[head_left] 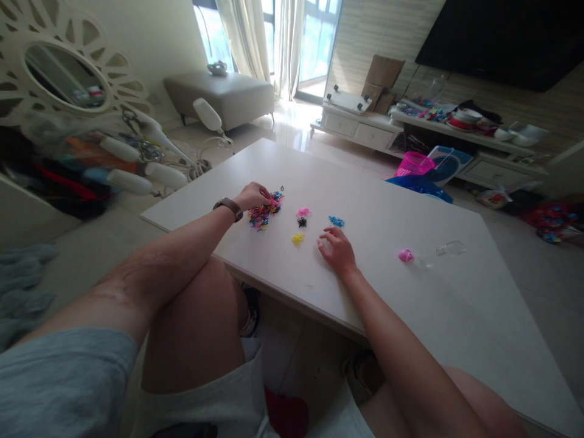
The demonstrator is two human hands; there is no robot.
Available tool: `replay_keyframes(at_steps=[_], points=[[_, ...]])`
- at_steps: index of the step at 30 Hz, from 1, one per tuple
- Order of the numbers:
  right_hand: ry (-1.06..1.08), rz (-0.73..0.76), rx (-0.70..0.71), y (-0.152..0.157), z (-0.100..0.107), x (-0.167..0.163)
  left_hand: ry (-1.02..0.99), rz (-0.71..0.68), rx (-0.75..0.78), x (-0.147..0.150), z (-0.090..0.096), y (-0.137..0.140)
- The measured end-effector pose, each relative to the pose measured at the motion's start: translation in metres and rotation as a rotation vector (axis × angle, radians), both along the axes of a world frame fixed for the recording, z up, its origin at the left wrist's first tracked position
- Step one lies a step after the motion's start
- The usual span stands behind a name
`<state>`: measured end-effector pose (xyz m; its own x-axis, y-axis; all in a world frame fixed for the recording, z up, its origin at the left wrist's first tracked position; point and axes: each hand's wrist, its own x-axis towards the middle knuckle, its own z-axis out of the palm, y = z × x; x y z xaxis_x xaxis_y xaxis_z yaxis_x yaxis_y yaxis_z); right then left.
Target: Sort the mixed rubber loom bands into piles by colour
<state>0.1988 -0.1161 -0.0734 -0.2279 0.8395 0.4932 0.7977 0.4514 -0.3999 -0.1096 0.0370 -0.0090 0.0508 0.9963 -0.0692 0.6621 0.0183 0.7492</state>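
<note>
The left hand [254,196], fingertips bunched, meets the mixed pile [260,218] on the table [387,210]; any piece pinched is too small to make out. The right hand [338,248], half open and empty, is just beside the blue pile [337,221].

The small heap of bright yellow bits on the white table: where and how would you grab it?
I'd probably gather the small heap of bright yellow bits by its outer edges, pinching inward from above and the right. It lies low and looks loose, with no single part to grip, and the bare right hand is on that side.
</note>
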Motion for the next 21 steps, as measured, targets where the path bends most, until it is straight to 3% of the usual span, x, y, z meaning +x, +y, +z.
replay_keyframes(at_steps=[10,21], points=[[0.003,0.001,0.001,0.0001,-0.0009,-0.0001,0.086,-0.108,-0.073,0.0012,0.0021,-0.0039],[0.004,-0.010,-0.021,0.0001,-0.0004,-0.0013,0.152,-0.064,-0.092,0.0035,0.0047,-0.0058]])
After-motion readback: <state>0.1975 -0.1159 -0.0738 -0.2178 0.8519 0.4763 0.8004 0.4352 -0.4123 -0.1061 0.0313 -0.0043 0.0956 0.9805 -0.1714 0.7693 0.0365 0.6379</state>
